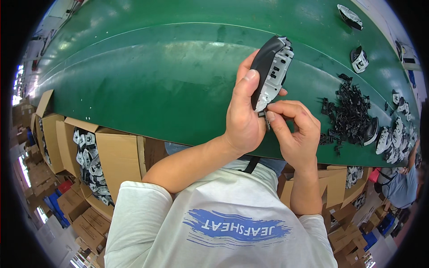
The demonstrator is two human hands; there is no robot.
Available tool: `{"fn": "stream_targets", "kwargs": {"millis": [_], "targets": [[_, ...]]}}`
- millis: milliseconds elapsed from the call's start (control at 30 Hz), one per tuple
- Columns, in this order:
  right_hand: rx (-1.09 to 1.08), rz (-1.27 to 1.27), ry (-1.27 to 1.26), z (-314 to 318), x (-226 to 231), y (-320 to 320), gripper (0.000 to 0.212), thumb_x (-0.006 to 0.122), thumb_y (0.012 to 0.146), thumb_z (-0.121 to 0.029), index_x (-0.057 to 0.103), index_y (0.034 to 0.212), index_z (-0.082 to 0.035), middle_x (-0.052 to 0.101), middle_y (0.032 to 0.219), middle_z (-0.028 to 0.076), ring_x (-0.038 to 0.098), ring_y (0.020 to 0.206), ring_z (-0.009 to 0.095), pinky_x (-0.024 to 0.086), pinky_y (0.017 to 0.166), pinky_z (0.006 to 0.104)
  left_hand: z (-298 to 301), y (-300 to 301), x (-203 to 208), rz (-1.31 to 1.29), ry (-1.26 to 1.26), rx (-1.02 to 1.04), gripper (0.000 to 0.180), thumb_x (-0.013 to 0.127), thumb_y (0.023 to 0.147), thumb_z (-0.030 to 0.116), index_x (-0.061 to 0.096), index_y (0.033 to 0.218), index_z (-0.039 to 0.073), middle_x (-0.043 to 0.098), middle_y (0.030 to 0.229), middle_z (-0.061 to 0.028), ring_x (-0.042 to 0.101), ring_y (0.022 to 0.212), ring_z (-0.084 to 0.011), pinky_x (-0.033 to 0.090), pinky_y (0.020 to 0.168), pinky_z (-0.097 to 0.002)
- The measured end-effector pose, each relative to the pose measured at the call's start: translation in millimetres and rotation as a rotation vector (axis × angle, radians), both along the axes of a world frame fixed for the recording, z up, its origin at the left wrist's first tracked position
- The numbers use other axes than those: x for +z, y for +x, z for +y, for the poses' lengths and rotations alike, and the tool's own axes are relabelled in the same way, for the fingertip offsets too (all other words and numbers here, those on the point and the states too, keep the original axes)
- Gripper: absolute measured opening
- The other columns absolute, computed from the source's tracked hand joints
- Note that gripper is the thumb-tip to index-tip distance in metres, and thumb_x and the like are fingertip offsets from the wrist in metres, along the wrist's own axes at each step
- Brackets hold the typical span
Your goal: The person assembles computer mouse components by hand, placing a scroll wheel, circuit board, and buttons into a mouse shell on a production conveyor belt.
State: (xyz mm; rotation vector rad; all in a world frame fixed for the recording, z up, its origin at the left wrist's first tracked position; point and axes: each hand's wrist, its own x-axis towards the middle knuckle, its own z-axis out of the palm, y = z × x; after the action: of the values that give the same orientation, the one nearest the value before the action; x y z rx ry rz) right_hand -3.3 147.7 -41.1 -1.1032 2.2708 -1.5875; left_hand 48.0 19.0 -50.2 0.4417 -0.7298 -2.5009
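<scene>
My left hand is closed around a curved plastic housing, black on its outer side and whitish-grey on its slotted inner side. The housing stands nearly upright above the green table. At its lower end, the thumb and fingers of my right hand pinch a small black plastic clip. The clip is at or against the housing's bottom tip; I cannot tell whether it is seated there. A loose pile of similar small black clips lies on the table to the right of my right hand.
The green table stretches ahead. More black-and-white housings lie at the far right, with a cluster of housings beyond the clips. Open cardboard boxes of parts stand along the near edge. A person in blue is at the right.
</scene>
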Motion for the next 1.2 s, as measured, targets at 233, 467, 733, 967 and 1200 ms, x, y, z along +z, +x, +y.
{"fn": "stream_targets", "kwargs": {"millis": [233, 467, 733, 967, 1200], "targets": [[-0.139, -0.068, -0.287, 12, 13, -7, 0.016, 0.083, 0.087, 0.005, 0.077, 0.101, -0.001, 0.081, 0.1, 0.011, 0.08, 0.091, 0.021, 0.062, 0.076, 0.0309, -10, 2, 20, -0.006, 0.394, -0.133, 0.058, 0.031, 0.116, 0.042, 0.055, 0.15, 0.003, 0.062, 0.149, -0.0206, 0.064, 0.13, -0.0321, 0.052, 0.109, -0.0492], [0.224, 0.086, -0.048, 31, 33, -18, 0.025, 0.085, 0.078, 0.005, 0.078, 0.1, -0.005, 0.079, 0.097, 0.009, 0.078, 0.083, 0.023, 0.062, 0.07, 0.0303, -21, 23, 5, 0.187, 0.402, -0.299, 0.057, 0.032, 0.114, 0.044, 0.055, 0.151, 0.007, 0.062, 0.15, -0.0198, 0.062, 0.133, -0.0317, 0.048, 0.113, -0.0487], [-0.04, 0.451, -0.198, 2, 26, -29, 0.028, 0.089, 0.075, 0.003, 0.078, 0.097, -0.011, 0.08, 0.094, 0.003, 0.075, 0.081, 0.023, 0.057, 0.076, 0.0346, 1, 41, 20, 0.03, 0.125, -0.385, 0.062, 0.048, 0.109, 0.038, 0.039, 0.159, 0.004, 0.057, 0.149, -0.0095, 0.055, 0.138, -0.0185, 0.041, 0.119, -0.0391], [-0.007, 0.589, -0.079, 17, 29, -30, 0.032, 0.091, 0.072, -0.001, 0.077, 0.098, -0.013, 0.079, 0.091, 0.0, 0.071, 0.082, 0.021, 0.054, 0.079, 0.0369, 0, 45, 12, 0.033, 0.152, -0.455, 0.062, 0.046, 0.11, 0.038, 0.037, 0.162, 0.004, 0.057, 0.15, -0.0097, 0.055, 0.138, -0.0191, 0.041, 0.119, -0.0393], [-0.022, 0.665, -0.078, 18, 30, -34, 0.031, 0.091, 0.07, 0.0, 0.077, 0.095, -0.012, 0.079, 0.091, 0.0, 0.069, 0.08, 0.021, 0.055, 0.077, 0.0372, -5, 43, 21, -0.039, 0.091, -0.554, 0.067, 0.047, 0.111, 0.042, 0.032, 0.165, 0.006, 0.054, 0.153, -0.0084, 0.054, 0.14, -0.0174, 0.043, 0.117, -0.0384]]}}
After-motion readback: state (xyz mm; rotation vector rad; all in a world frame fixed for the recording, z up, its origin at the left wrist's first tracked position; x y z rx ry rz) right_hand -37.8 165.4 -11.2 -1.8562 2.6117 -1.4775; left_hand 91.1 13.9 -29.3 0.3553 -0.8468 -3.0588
